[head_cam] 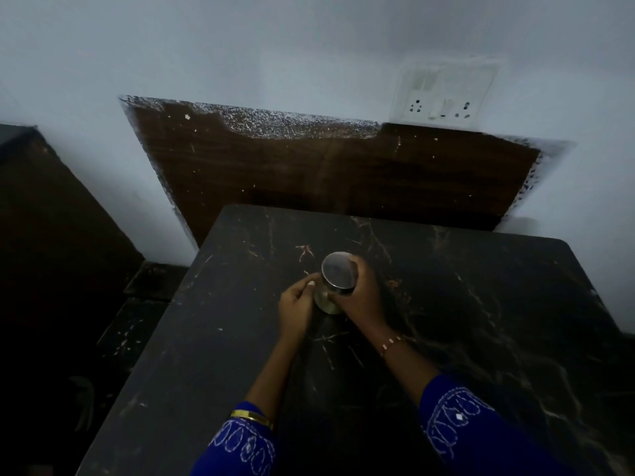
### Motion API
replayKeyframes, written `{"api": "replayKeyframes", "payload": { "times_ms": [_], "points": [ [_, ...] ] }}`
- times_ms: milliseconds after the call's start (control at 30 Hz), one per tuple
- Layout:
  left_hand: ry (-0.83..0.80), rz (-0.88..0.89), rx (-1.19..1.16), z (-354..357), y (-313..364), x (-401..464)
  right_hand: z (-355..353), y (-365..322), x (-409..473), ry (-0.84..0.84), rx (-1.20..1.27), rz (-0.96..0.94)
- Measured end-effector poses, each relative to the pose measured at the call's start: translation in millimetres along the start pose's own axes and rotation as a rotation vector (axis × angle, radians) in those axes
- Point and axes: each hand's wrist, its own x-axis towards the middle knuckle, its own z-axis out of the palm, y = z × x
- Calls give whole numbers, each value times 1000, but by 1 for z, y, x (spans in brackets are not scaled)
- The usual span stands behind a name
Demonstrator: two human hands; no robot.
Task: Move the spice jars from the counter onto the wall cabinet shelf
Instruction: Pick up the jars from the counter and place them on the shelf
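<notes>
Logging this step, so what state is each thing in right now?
spice jar: lid on, standing on the counter, tilted.
right hand: grips the jar at the lid.
left hand: fingers against the jar's side.
wall socket: nothing plugged in.

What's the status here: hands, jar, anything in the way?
Right hand grips round steel lidded jar; left hand pinches its side. Jar on dark marble counter. No cabinet shelf in view, nothing nearby.
</notes>
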Motion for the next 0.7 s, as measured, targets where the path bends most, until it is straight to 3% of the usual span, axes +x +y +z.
{"api": "replayKeyframes", "payload": {
  "times_ms": [133,333,400,500,567,700],
  "points": [
    [-109,-43,-6,23,-11,-30,-32,21,-14,87,-19,38],
    [-137,-134,-66,61,4,-53,-104,21,-35,128,542,225],
    [-252,-267,-156,71,16,-58,-132,13,-36,18,712,191],
    [-547,-483,-393,90,36,-65,-171,3,-37,-58,769,85],
    [-611,-460,-449,109,51,-75,-194,-3,-40,-18,803,49],
    [-567,-264,-467,148,70,-98,-232,-8,-49,200,757,48]
  ]
}}
